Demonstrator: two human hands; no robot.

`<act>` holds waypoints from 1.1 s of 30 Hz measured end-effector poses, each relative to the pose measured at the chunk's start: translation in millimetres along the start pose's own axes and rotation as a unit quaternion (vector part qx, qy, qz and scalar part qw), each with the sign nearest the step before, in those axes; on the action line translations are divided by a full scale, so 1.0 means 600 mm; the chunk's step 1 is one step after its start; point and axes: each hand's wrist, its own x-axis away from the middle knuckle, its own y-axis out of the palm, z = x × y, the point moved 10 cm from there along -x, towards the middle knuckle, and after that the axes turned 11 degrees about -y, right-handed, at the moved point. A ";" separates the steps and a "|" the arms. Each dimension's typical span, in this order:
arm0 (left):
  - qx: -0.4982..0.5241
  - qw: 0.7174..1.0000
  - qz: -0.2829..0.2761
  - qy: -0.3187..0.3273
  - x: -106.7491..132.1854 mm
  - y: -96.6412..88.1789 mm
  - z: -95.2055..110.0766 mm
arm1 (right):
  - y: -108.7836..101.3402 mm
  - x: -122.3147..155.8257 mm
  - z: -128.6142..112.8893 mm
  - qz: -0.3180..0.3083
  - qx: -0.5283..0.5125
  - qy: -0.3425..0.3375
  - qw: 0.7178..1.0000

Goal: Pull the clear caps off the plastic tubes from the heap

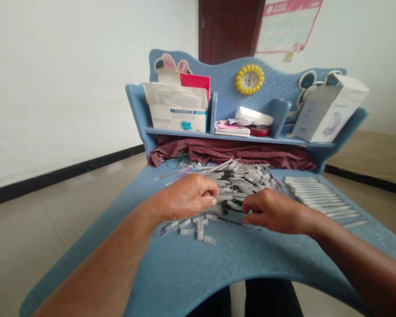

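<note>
Head view: left hand [188, 196] pinches a grey tube [225, 197] at the tube pile [247, 178] on the blue worktop [198, 264]; right hand [272, 211] curled narrow beside it, grip unclear. Mask box [178, 118] print unreadable.

Bright, even daylight; soft shadows, wide-angle stretch at edges.

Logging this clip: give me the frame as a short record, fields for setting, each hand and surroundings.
setting: blue desk with a shelf
left hand: shut on a pale pen barrel
right hand: curled, tips at a thin dark rod; grip unclear
between hands: pile of pen parts
right side: row of pens laid side by side
on shelf: mask box, white box, clock
under shelf: checked cloth
</note>
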 end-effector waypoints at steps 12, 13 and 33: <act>-0.009 1.000 0.002 0.008 -0.006 0.008 -0.006 | 0.036 -0.003 -0.006 -0.102 0.225 -0.021 0.969; -0.011 1.000 0.002 0.009 -0.006 0.007 -0.005 | 0.029 0.004 0.000 -0.098 0.220 -0.017 0.970; 0.001 0.999 -0.043 0.008 -0.011 0.032 -0.003 | -0.022 0.052 0.012 -0.048 0.224 -0.003 0.973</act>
